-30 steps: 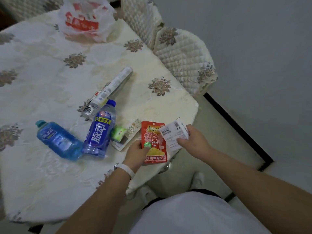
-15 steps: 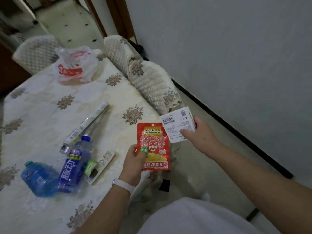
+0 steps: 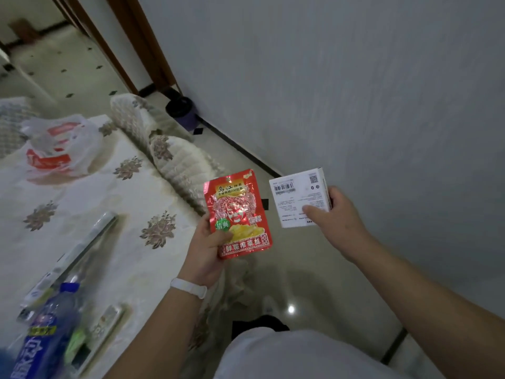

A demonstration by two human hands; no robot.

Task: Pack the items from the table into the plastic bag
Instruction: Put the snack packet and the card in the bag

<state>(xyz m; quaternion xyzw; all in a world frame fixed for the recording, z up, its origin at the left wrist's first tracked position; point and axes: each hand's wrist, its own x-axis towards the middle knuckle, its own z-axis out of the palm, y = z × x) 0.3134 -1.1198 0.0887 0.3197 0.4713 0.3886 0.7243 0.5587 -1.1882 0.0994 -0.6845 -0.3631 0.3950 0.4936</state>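
Clear tablecloth (image 3: 90, 203) before plastic bag (image 3: 58, 144)

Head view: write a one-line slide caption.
Left hand holds a red snack packet, right hand a white box, beside the table.

Red pouch (image 3: 238, 214) and white box (image 3: 300, 198) held upright.
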